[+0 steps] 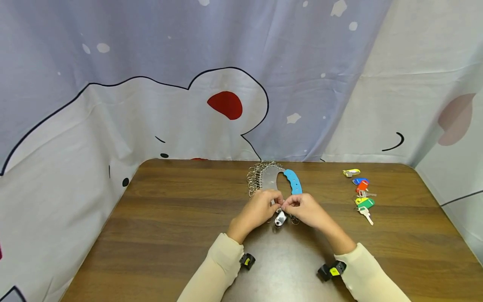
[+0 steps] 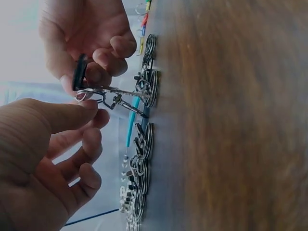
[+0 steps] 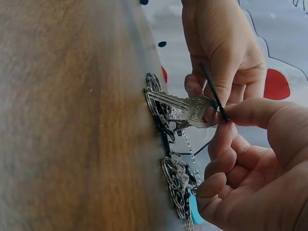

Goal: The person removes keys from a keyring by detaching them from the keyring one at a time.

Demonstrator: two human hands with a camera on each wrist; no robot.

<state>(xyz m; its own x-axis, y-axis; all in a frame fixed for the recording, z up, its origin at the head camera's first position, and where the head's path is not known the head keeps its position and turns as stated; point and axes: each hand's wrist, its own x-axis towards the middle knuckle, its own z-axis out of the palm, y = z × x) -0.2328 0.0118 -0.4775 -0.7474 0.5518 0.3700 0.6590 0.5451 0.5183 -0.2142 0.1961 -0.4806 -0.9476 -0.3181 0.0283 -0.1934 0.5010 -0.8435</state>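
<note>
My left hand (image 1: 262,207) and right hand (image 1: 307,209) meet just in front of a curved grey metal plate (image 1: 269,177) with a blue handle (image 1: 293,181). Many rings (image 2: 139,166) and small clasps hang along the plate's edge. In the left wrist view, my left thumb and forefinger pinch a small metal split ring (image 2: 83,95). My right thumb and fingers grip a thin black key tag (image 3: 214,91), seen edge-on beside this ring. A silver key (image 3: 195,109) hangs from the ring, its blade pointing at the table. The fingertips partly hide where ring and tag join.
On the right of the brown wooden table (image 1: 170,235) lie several keys with coloured tags: a yellow tag (image 1: 352,172) farthest back, then a blue tag (image 1: 359,181), a red tag (image 1: 362,186) and a green tag (image 1: 366,204). A printed curtain (image 1: 181,121) hangs behind the table.
</note>
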